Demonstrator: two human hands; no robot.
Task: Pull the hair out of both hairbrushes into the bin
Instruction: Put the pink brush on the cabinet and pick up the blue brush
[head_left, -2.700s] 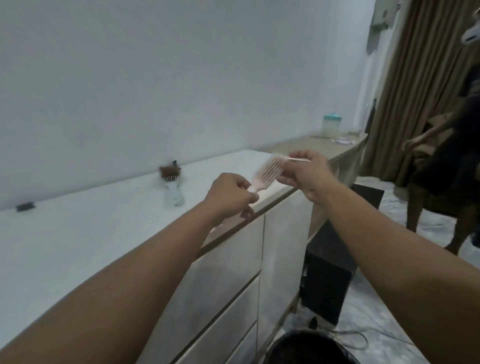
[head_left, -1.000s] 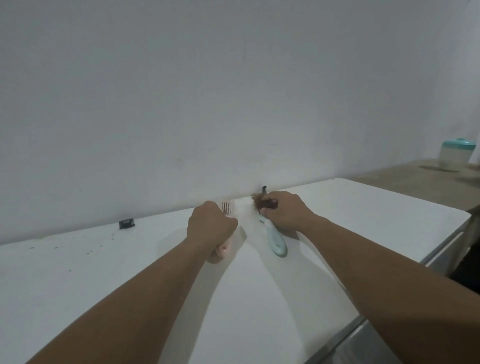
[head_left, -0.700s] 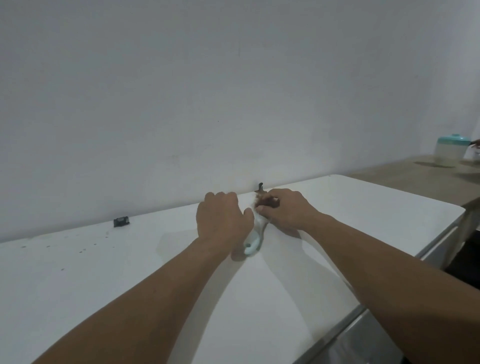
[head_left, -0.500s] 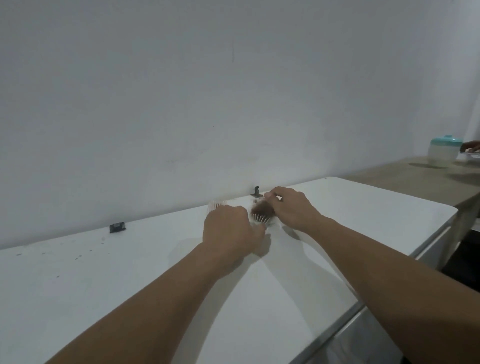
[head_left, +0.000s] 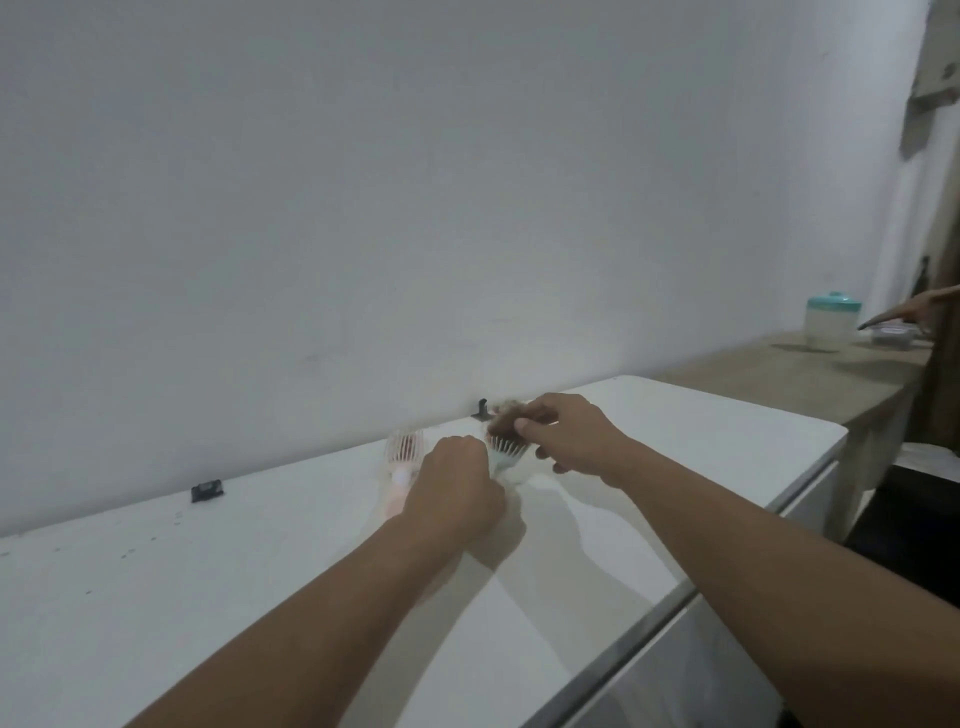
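A pink hairbrush (head_left: 401, 462) lies on the white countertop (head_left: 208, 571) near the wall, its bristles bare. Just right of it, my left hand (head_left: 457, 488) is closed around the handle of a pale green hairbrush (head_left: 505, 451), held a little above the counter. A clump of brown hair (head_left: 503, 420) sits in its bristles. My right hand (head_left: 566, 434) pinches that clump from above with thumb and fingers. The bin is out of view.
A small black clip (head_left: 208, 490) and a dark hook (head_left: 481, 409) sit by the wall. At the far right, on a wooden counter (head_left: 810, 371), stands a teal-lidded jar (head_left: 831, 322), with another person's hand (head_left: 914, 310) beside it. The white counter's edge (head_left: 691, 592) runs diagonally at right.
The pink brush was laid on the counter. My left hand took the green brush by its handle and lifted it; my right hand closed on the hair in its bristles.
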